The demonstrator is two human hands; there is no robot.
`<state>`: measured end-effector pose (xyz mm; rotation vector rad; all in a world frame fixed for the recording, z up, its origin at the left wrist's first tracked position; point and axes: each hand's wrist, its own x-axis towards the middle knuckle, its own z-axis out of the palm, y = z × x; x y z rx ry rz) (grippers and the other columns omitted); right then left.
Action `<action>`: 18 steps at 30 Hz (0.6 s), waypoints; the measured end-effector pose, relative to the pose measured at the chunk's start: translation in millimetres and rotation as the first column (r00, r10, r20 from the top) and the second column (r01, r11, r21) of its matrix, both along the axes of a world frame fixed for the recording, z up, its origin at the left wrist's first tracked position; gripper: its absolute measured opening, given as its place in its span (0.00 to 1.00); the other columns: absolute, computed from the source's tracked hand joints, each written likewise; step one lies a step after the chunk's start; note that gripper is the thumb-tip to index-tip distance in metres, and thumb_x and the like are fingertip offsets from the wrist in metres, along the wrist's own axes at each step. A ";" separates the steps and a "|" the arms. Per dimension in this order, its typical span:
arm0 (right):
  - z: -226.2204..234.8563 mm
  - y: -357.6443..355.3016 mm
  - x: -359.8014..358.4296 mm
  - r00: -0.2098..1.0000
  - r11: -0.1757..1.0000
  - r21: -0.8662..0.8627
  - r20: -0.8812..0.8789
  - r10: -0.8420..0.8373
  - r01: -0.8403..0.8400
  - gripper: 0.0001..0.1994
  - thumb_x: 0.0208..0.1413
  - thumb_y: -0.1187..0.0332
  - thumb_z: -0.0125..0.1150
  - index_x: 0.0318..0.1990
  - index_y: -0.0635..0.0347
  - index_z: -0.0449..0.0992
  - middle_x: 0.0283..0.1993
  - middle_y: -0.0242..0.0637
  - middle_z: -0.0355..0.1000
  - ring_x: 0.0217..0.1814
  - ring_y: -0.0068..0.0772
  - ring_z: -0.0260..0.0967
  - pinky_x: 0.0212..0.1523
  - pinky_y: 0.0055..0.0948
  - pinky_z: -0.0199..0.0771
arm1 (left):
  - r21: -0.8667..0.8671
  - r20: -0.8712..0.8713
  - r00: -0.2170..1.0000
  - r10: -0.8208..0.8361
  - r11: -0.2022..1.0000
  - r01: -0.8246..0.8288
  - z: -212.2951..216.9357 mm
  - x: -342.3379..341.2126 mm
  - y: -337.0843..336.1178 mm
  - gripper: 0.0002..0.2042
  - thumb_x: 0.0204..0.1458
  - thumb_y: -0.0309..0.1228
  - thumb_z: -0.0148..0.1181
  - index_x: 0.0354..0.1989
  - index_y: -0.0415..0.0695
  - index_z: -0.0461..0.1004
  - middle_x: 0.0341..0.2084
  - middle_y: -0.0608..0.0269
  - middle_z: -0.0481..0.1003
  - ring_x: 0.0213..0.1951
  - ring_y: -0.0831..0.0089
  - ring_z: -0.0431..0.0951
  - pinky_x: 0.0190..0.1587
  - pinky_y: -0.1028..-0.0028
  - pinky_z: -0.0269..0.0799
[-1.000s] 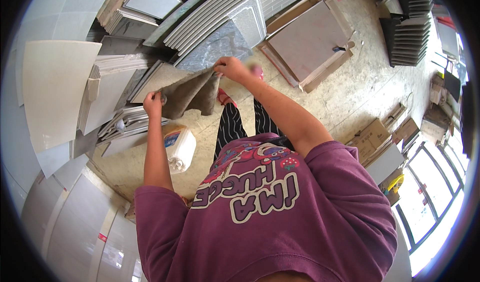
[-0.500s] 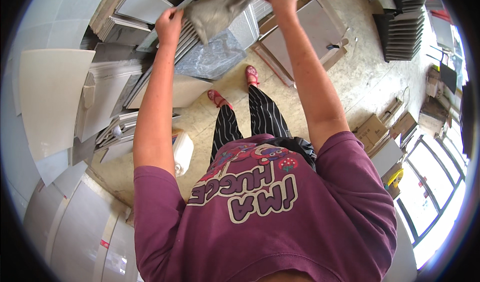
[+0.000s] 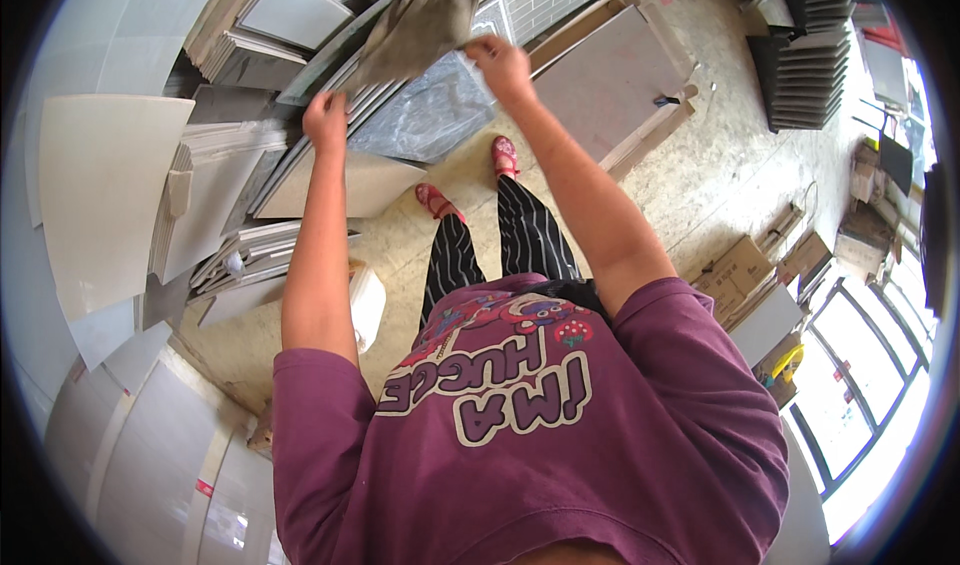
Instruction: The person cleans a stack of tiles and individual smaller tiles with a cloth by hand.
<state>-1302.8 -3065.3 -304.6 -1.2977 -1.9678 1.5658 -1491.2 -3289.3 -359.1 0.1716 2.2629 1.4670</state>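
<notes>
Both my arms reach forward over a floor full of tiles. A grey-brown cloth [image 3: 415, 30] is stretched between my hands. My right hand [image 3: 500, 63] grips its upper edge, and my left hand [image 3: 325, 120] is closed on its lower corner. The cloth hangs in the air in front of leaning stacks of grey tiles [image 3: 300, 55]. Below it a marbled grey tile [image 3: 435, 115] lies flat. My feet in red shoes [image 3: 440, 205] stand on the concrete floor between the stacks.
Pale tiles [image 3: 100, 195] lean in rows on the left. A large brown tile in an opened cardboard box [image 3: 620, 75] lies ahead on the right. A white bucket [image 3: 365, 305] stands by my left leg. Cardboard boxes [image 3: 740, 270] and a dark tile stack [image 3: 810, 65] sit right.
Both hands have lifted the cloth from waist height up and forward, then shifted it a little to the right, with the cloth still stretched between them.
</notes>
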 end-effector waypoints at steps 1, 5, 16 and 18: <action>-5.3 -22.2 1.3 0.998 0.998 -0.035 0.010 0.056 -0.056 0.08 0.46 0.66 0.59 0.33 0.58 0.78 0.31 0.43 0.75 0.35 0.41 0.73 0.39 0.32 0.71 | 0.014 0.031 0.998 0.046 0.999 -0.046 -2.9 5.3 -25.2 0.09 0.48 0.29 0.58 0.34 0.36 0.74 0.24 0.62 0.74 0.20 0.77 0.74 0.22 0.79 0.71; -4.1 -96.5 10.0 0.896 0.887 -0.202 0.077 0.437 -0.415 0.09 0.47 0.65 0.57 0.35 0.57 0.77 0.34 0.44 0.74 0.37 0.45 0.72 0.40 0.35 0.71 | -0.167 0.079 0.983 0.165 0.974 -0.150 -6.0 20.9 -138.7 0.08 0.49 0.27 0.57 0.35 0.35 0.73 0.25 0.59 0.75 0.23 0.75 0.76 0.24 0.76 0.74; 23.3 -126.1 2.6 0.809 0.626 -0.526 -0.254 0.530 -0.575 0.09 0.50 0.71 0.57 0.38 0.65 0.75 0.30 0.34 0.75 0.30 0.22 0.73 0.33 0.21 0.71 | -0.079 -0.087 0.955 0.282 0.954 -0.289 54.5 -12.1 -167.4 0.10 0.50 0.26 0.55 0.38 0.33 0.71 0.27 0.59 0.75 0.27 0.74 0.77 0.28 0.78 0.75; 14.5 -110.7 2.4 0.871 0.688 -0.544 -0.200 0.449 -0.480 0.09 0.50 0.71 0.57 0.38 0.65 0.75 0.31 0.35 0.75 0.30 0.22 0.73 0.33 0.21 0.72 | -0.048 -0.092 0.965 0.245 0.967 -0.250 59.4 -21.5 -130.0 0.11 0.50 0.26 0.56 0.40 0.32 0.71 0.29 0.58 0.75 0.28 0.74 0.77 0.29 0.78 0.75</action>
